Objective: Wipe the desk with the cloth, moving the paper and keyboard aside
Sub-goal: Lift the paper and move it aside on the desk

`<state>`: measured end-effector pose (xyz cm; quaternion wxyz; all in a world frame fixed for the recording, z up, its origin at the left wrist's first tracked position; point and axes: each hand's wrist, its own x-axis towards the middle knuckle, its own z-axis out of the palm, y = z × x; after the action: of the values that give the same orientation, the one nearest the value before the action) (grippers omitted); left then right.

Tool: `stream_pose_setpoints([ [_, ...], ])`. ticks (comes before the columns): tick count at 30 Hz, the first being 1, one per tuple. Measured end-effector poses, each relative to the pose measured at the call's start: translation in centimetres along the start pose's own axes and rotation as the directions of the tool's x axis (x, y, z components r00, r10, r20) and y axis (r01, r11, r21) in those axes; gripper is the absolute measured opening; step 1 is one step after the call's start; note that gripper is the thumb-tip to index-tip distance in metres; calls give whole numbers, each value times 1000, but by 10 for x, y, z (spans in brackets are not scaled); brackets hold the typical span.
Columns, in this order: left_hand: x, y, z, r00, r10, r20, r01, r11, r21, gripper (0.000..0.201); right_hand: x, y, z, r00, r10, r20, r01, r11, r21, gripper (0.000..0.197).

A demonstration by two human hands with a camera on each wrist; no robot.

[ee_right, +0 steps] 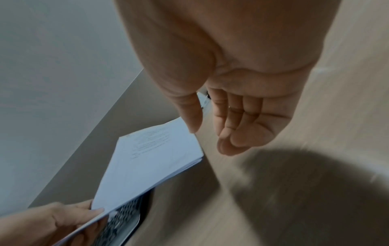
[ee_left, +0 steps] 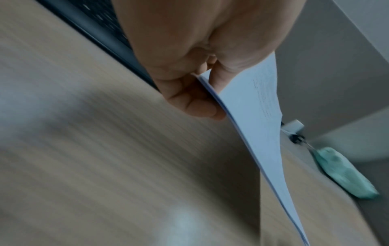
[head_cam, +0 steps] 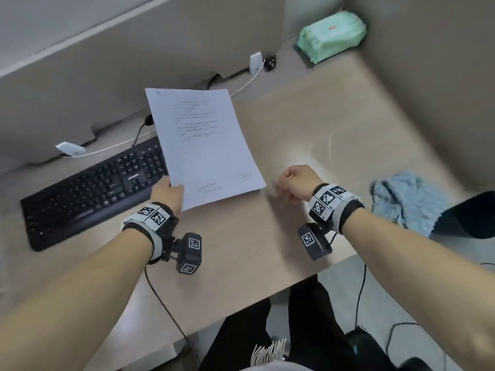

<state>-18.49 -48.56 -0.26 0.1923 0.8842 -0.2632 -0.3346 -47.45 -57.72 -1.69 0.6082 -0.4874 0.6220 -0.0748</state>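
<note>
My left hand (head_cam: 167,192) pinches the near corner of a thin stack of printed paper (head_cam: 203,145), thumb on top and fingers beneath (ee_left: 195,106), and holds it lifted above the desk (head_cam: 308,135). The paper (ee_right: 147,159) partly overhangs the right end of the black keyboard (head_cam: 88,188). My right hand (head_cam: 294,183) hovers just right of the paper with loosely curled fingers (ee_right: 235,126), holding nothing. The light blue cloth (head_cam: 407,196) lies crumpled at the desk's right edge, right of my right wrist.
A green tissue pack (head_cam: 332,36) sits in the back right corner. White chargers (head_cam: 255,62) and cables run along the back partition. Partition walls close the back and right sides. A dark chair part (head_cam: 466,218) overlaps the cloth.
</note>
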Motion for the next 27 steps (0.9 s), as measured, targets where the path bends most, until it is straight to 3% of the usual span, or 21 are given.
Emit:
stream_pose_setpoints([
  [5,15,-62,-46,992,-99,-73,100,995,15,5,-1,-9,52,999,-16,44,20,995,-93,6],
  [7,20,-83,-58,987,-138,-85,140,990,12,14,-2,-15,71,998,-15,60,22,993,-115,5],
  [9,23,-98,-63,982,-177,-59,179,983,29,24,-2,-19,84,998,-15,65,24,990,-139,4],
  [13,26,-121,-65,970,-243,31,242,970,27,24,0,-25,100,997,-5,75,20,980,-199,8],
  [16,24,-119,-66,958,-286,28,286,958,7,26,1,-26,102,998,-6,66,20,975,-220,6],
  [18,22,-115,-65,966,-260,-12,260,965,15,30,0,-25,95,999,-7,41,16,975,-223,5],
  [21,19,-102,-55,984,-170,-56,174,982,79,55,-1,-18,75,1000,-1,-14,-2,975,-221,5],
  [24,8,-72,-26,999,-5,-49,14,983,185,52,-2,-4,44,993,24,-117,-48,978,-203,5],
  [27,-2,-35,10,994,103,21,-105,977,185,47,-5,14,7,972,57,-229,-106,973,-207,7],
])
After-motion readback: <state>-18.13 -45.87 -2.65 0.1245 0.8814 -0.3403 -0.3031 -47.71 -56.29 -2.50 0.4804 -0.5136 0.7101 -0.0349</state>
